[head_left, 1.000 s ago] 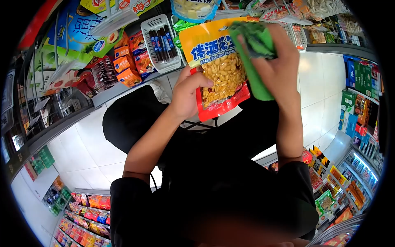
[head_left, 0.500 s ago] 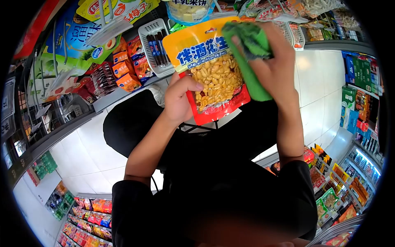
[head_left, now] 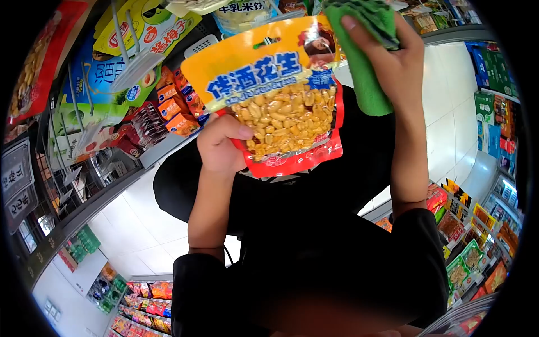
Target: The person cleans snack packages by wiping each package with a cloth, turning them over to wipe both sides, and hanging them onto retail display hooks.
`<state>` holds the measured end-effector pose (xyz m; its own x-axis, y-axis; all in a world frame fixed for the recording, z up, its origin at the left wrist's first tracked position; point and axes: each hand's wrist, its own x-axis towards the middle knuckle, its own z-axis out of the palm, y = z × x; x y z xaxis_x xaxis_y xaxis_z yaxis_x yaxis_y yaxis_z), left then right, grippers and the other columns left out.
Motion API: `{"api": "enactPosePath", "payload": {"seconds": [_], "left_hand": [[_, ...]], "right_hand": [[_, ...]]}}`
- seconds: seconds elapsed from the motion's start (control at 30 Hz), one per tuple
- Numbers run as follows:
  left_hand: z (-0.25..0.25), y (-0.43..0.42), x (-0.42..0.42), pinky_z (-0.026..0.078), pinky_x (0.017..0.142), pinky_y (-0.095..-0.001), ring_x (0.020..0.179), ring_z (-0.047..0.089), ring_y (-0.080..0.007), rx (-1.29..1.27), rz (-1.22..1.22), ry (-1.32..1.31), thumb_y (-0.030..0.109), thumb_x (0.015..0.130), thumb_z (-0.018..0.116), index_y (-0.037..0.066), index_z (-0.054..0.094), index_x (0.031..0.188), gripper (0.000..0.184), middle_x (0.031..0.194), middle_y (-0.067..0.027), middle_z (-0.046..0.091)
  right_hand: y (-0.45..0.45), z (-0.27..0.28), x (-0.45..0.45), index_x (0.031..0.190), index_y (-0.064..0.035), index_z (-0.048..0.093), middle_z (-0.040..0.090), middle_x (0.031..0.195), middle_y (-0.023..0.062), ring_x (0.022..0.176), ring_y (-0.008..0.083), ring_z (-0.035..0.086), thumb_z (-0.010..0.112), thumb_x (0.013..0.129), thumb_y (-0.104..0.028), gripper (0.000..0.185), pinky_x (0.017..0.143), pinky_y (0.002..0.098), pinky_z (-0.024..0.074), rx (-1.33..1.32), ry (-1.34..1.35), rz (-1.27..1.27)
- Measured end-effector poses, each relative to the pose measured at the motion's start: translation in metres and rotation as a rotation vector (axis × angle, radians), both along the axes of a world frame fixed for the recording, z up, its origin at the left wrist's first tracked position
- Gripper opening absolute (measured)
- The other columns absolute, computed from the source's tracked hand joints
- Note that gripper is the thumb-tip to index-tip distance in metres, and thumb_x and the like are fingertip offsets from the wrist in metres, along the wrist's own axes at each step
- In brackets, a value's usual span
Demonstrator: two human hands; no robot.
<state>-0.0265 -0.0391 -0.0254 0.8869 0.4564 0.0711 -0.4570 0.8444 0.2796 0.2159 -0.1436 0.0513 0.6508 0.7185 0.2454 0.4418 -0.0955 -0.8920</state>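
Note:
A yellow and red bag of peanuts (head_left: 289, 115) with a clear window is held up in front of me, its printed face toward the camera. My left hand (head_left: 222, 143) grips its lower left edge, thumb on the front and the other fingers hidden behind. My right hand (head_left: 396, 62) is closed around a folded green cloth (head_left: 368, 84), thumb on top. The cloth hangs beside the upper right corner of the bag; whether they touch there I cannot tell.
Hanging snack bags (head_left: 106, 73) and a price-tag hook (head_left: 137, 70) are at upper left. Small orange packets (head_left: 179, 106) lie on the shelf behind the bag. More stocked shelves (head_left: 466, 247) stand at lower right, with white floor tiles (head_left: 441, 112) between.
The bag has come closer to the camera, shifting slightly left with my left hand. My right hand and the cloth have moved up and right, away from the bag's front.

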Motion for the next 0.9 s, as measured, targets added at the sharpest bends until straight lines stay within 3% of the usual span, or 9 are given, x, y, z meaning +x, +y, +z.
{"api": "enactPosePath", "payload": {"seconds": [0.2, 0.23, 0.33, 0.37, 0.47, 0.5, 0.63, 0.9], "left_hand": [[-0.001, 0.006, -0.002, 0.041, 0.114, -0.0533, 0.131, 0.055, -0.0410, -0.108, -0.059, -0.058, 0.004, 0.070, 0.048, -0.008, 0.046, 0.141, 0.072, 0.140, -0.0253, 0.057], [0.000, 0.007, -0.001, 0.041, 0.115, -0.0532, 0.131, 0.055, -0.0408, -0.130, -0.064, -0.045, 0.004, 0.070, 0.047, -0.007, 0.046, 0.141, 0.072, 0.140, -0.0250, 0.057], [0.003, 0.011, 0.001, 0.040, 0.115, -0.0527, 0.131, 0.056, -0.0399, -0.186, -0.067, -0.001, 0.006, 0.071, 0.047, -0.007, 0.047, 0.141, 0.071, 0.140, -0.0241, 0.057], [0.002, 0.012, 0.001, 0.040, 0.115, -0.0525, 0.131, 0.056, -0.0395, -0.196, -0.061, 0.016, 0.006, 0.071, 0.047, -0.007, 0.047, 0.141, 0.071, 0.140, -0.0238, 0.057], [0.002, 0.015, 0.001, 0.041, 0.114, -0.0512, 0.129, 0.057, -0.0385, -0.209, -0.041, 0.064, 0.008, 0.072, 0.047, -0.006, 0.049, 0.140, 0.069, 0.139, -0.0232, 0.058], [0.003, 0.017, 0.001, 0.042, 0.114, -0.0510, 0.128, 0.058, -0.0384, -0.206, -0.037, 0.104, 0.008, 0.072, 0.047, -0.006, 0.049, 0.140, 0.069, 0.138, -0.0231, 0.059], [-0.001, 0.016, 0.002, 0.042, 0.114, -0.0509, 0.126, 0.059, -0.0385, -0.267, -0.062, 0.105, 0.009, 0.073, 0.046, -0.007, 0.051, 0.137, 0.066, 0.137, -0.0233, 0.060], [-0.001, 0.017, 0.004, 0.043, 0.113, -0.0519, 0.125, 0.060, -0.0389, -0.317, -0.069, 0.174, 0.010, 0.075, 0.046, -0.007, 0.053, 0.136, 0.064, 0.135, -0.0234, 0.061]], "right_hand": [[0.003, 0.006, -0.008, 0.108, 0.0007, 0.071, 0.074, 0.097, 0.0043, 0.088, 0.0108, 0.066, 0.078, 0.087, -0.004, 0.022, 0.082, 0.0267, 0.0519, 0.073, 0.026, 0.018], [-0.003, -0.003, 0.002, 0.108, -0.0026, 0.074, 0.074, 0.096, 0.0041, 0.083, 0.0107, 0.069, 0.082, 0.087, -0.020, 0.028, 0.071, 0.0263, 0.0542, 0.044, 0.045, -0.018], [-0.011, 0.001, 0.004, 0.108, -0.0009, 0.073, 0.073, 0.101, 0.0055, 0.087, 0.0123, 0.069, 0.082, 0.086, -0.018, 0.029, 0.074, 0.0279, 0.0548, -0.008, -0.046, 0.111], [-0.009, -0.007, 0.016, 0.108, -0.0003, 0.073, 0.072, 0.106, 0.0073, 0.091, 0.0151, 0.069, 0.082, 0.084, -0.012, 0.028, 0.079, 0.0293, 0.0544, 0.093, -0.272, 0.326], [0.000, -0.006, 0.006, 0.108, -0.0005, 0.073, 0.071, 0.107, 0.0093, 0.094, 0.0190, 0.068, 0.082, 0.083, -0.007, 0.027, 0.083, 0.0308, 0.0534, 0.049, -0.468, 0.324], [0.002, -0.002, 0.003, 0.108, -0.0003, 0.073, 0.071, 0.105, 0.0101, 0.092, 0.0215, 0.067, 0.083, 0.080, -0.004, 0.030, 0.083, 0.0315, 0.0528, 0.033, -0.471, 0.276], [0.001, 0.003, 0.012, 0.108, 0.0031, 0.072, 0.071, 0.103, 0.0112, 0.093, 0.0215, 0.066, 0.085, 0.074, -0.002, 0.037, 0.080, 0.0320, 0.0516, 0.111, -0.466, 0.579], [0.001, 0.008, 0.005, 0.110, 0.0024, 0.073, 0.069, 0.098, 0.0107, 0.088, 0.0216, 0.066, 0.086, 0.071, -0.004, 0.042, 0.075, 0.0300, 0.0515, 0.102, -0.623, 0.481]]}}
